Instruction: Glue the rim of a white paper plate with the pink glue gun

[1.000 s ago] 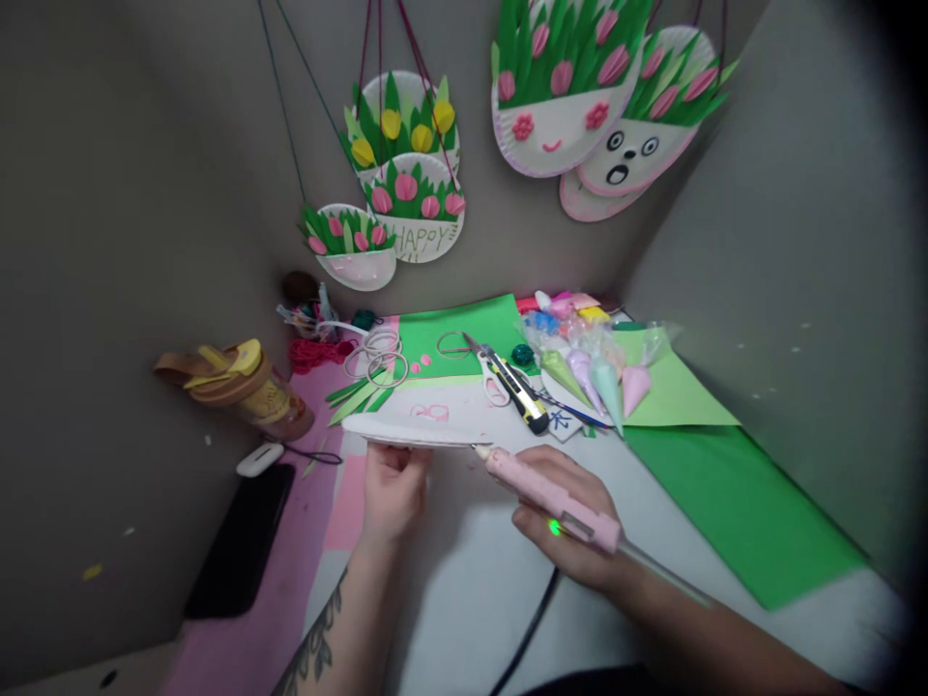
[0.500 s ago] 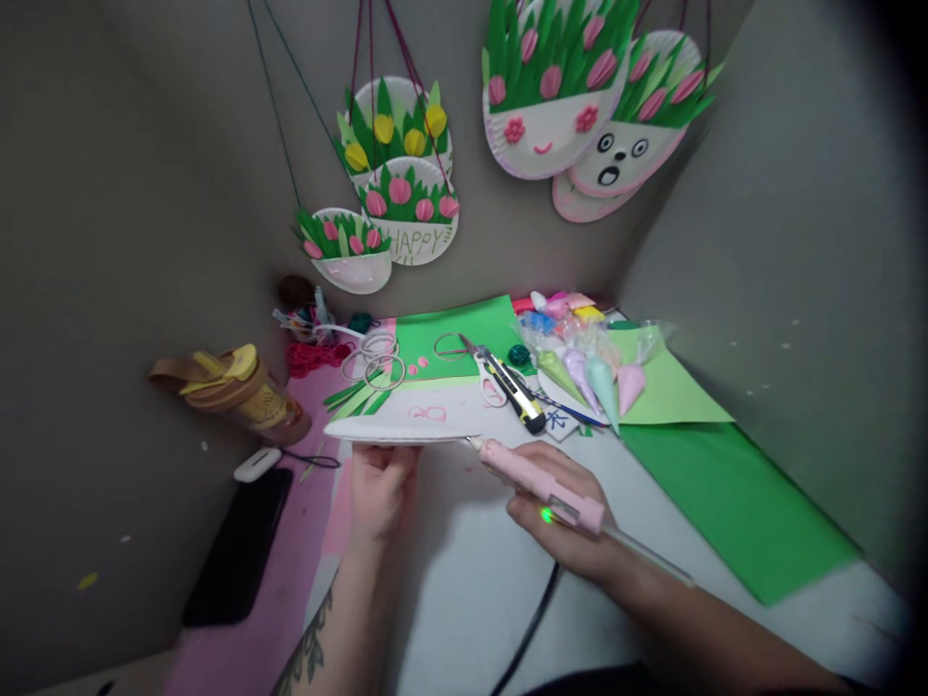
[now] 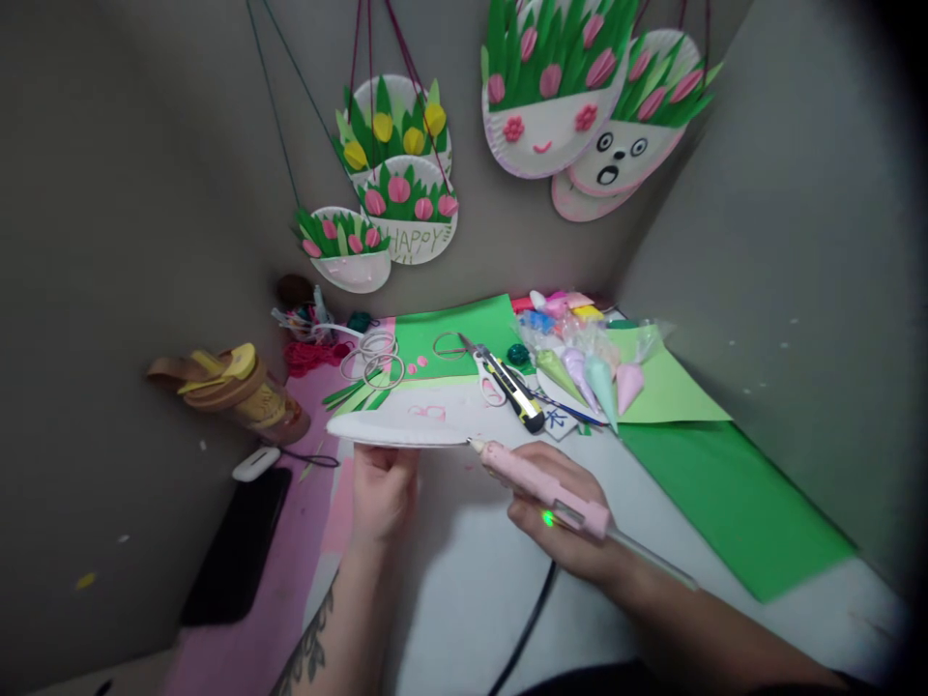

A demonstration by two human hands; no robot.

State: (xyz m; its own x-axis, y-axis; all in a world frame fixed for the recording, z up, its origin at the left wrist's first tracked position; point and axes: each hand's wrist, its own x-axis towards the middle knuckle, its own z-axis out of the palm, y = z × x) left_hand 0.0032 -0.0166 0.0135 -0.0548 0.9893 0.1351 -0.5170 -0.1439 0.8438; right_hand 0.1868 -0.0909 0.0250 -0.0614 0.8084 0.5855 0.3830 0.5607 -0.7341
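A white paper plate (image 3: 398,429), seen almost edge-on, is pinched at its near edge by my left hand (image 3: 386,488). My right hand (image 3: 562,507) wraps round a pink hot glue gun (image 3: 540,491) with a lit green light. Its metal nozzle is at the plate's right end; whether it touches cannot be made out. A clear glue stick (image 3: 652,558) sticks out of the gun's back, and a black cord (image 3: 529,619) trails down from it. The plate's underside and some fingers of my left hand are hidden.
Beyond the plate lie a yellow-black utility knife (image 3: 513,389), scissors (image 3: 490,377), metal rings (image 3: 383,362) and green paper (image 3: 453,338). Filled piping bags (image 3: 594,377) are at back right. A cup (image 3: 253,396) and black phone (image 3: 238,546) are at left. Decorated plates (image 3: 410,208) hang above.
The plate has tipped slightly, so a little more of its upper face shows. The glue gun stays at its right end, and both hands keep nearly the same place.
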